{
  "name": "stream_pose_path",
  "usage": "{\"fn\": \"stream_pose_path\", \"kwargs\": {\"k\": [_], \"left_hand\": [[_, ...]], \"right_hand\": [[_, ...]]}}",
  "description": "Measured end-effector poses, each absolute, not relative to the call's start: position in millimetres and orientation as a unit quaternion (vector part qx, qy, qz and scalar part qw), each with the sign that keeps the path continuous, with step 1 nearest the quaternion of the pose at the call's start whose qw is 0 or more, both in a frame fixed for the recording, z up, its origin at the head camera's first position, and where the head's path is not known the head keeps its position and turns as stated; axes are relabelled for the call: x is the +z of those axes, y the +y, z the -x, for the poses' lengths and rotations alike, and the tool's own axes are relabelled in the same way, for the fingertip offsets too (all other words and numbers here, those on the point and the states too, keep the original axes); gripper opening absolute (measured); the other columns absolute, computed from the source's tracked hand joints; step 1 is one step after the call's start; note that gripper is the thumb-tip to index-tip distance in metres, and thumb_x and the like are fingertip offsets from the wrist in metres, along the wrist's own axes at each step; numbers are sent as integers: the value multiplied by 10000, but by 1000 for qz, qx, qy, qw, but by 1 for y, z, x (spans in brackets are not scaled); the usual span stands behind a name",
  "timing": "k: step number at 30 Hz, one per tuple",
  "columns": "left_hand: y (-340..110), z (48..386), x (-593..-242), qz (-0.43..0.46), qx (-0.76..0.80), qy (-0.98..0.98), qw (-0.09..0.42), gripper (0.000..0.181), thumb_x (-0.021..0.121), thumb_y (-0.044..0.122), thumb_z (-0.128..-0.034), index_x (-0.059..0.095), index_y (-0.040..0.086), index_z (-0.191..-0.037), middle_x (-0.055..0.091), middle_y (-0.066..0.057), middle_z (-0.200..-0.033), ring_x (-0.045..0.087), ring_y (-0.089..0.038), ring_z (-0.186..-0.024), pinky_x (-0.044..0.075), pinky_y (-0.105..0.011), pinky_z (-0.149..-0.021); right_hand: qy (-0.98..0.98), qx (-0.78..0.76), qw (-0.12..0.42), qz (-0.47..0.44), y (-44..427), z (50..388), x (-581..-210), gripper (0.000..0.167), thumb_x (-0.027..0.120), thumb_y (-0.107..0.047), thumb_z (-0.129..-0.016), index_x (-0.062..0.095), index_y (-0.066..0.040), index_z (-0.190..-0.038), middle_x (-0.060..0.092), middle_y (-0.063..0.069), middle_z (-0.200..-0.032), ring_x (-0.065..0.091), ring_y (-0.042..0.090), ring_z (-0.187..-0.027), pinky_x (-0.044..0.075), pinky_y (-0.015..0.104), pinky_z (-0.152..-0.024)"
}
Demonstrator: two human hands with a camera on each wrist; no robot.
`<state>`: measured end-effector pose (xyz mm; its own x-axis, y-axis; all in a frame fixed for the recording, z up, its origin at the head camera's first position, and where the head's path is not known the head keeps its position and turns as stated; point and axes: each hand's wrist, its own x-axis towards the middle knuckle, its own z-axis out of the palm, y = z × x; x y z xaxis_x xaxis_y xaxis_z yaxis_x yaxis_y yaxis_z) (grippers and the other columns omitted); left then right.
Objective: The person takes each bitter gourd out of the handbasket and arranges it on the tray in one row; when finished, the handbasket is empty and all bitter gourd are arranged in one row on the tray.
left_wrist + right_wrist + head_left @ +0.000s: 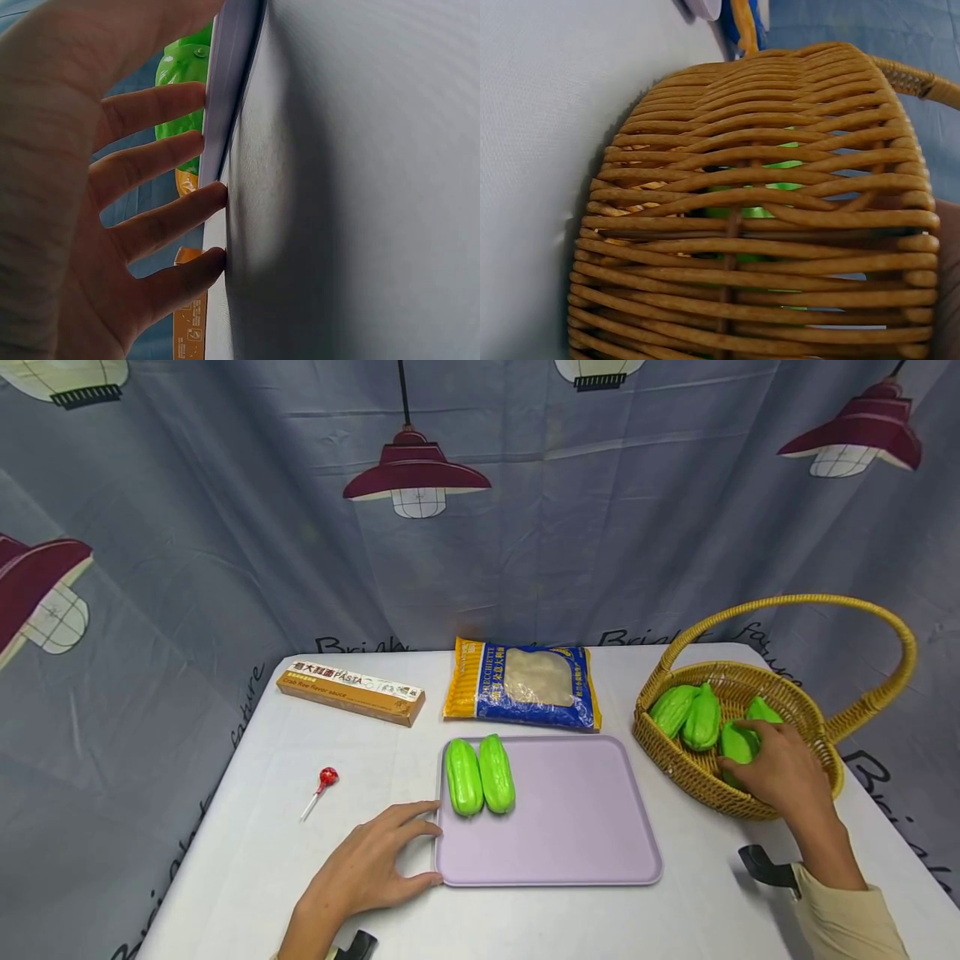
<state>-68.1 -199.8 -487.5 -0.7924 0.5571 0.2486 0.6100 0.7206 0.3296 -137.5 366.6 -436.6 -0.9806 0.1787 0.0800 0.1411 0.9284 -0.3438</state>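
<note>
My right hand (787, 768) reaches into the wicker basket (697, 785) at the right, thumb and fingers round a green ridged gourd (738, 743). Beside it in the basket lie more green gourds (702, 718). In the right wrist view the basket's woven wall (757, 225) hides most of that hand and the gourds. On the left, my left hand (367, 864) has its fingers spread, with thumb and fingertips at the left edge of a lilac tray (570, 818). Two green gourds (480, 777) lie side by side at the tray's left end.
Behind the tray lies a blue and yellow pasta bag (525, 685). A brown pasta box (351, 692) lies at the back left, and a red lollipop (327, 777) near the left hand. The basket's tall handle (795, 600) arches over its right side. A grey curtain hangs behind the white table.
</note>
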Motion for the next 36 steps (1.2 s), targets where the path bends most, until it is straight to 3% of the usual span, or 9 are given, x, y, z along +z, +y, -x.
{"fn": "stream_pose_path", "kwargs": {"k": [9, 15, 18, 25, 33, 36], "left_hand": [[-200, 69, -487, 312, -202, -927, 59, 456, 892, 556, -835, 766, 287, -1182, 619, 68, -1525, 616, -156, -1358, 589, -396, -1047], [-200, 70, -486, 309, -202, -928, 55, 473, 904, 559, -818, 768, 298, -1188, 618, 81, -1526, 605, -137, -1371, 581, -376, -1059], [-200, 69, -485, 307, -204, -928, 49, 472, 899, 566, -823, 768, 302, -1192, 615, 86, -1528, 603, -136, -1372, 581, -379, -1060], [-200, 68, -485, 298, -205, -931, 35, 472, 878, 592, -837, 771, 313, -1204, 608, 105, -1534, 599, -130, -1377, 584, -380, -1055], [-200, 71, -486, 295, -201, -934, 25, 467, 866, 603, -845, 765, 327, -1209, 604, 111, -1539, 590, -120, -1385, 565, -382, -1088], [-200, 71, -486, 299, -204, -932, 31, 467, 871, 596, -842, 766, 326, -1208, 608, 109, -1536, 592, -116, -1383, 567, -377, -1084]], "right_hand": [[-975, 196, 79, 62, 364, 133, -423, 698, 844, -210, -880, 534, 110, -1417, 437, 485, -1317, 506, 580, -1037, 480, 646, -696], [-970, 209, 112, 46, 352, 129, -411, 676, 825, -218, -891, 558, 96, -1426, 431, 464, -1430, 432, 640, -1244, 430, 793, -869], [-968, 214, 123, 44, 344, 125, -405, 678, 825, -231, -889, 568, 79, -1433, 432, 454, -1452, 418, 641, -1282, 413, 801, -892], [-959, 238, 155, 10, 324, 116, -394, 698, 863, -201, -854, 586, 73, -1433, 481, 417, -1411, 469, 598, -1220, 424, 743, -830], [-948, 266, 172, -32, 299, 104, -392, 693, 904, -170, -820, 613, -18, -1431, 541, 328, -1373, 554, 529, -1154, 463, 699, -796], [-943, 275, 177, -52, 289, 101, -394, 701, 925, -147, -796, 629, -30, -1421, 569, 297, -1358, 579, 468, -1117, 483, 590, -770]]}}
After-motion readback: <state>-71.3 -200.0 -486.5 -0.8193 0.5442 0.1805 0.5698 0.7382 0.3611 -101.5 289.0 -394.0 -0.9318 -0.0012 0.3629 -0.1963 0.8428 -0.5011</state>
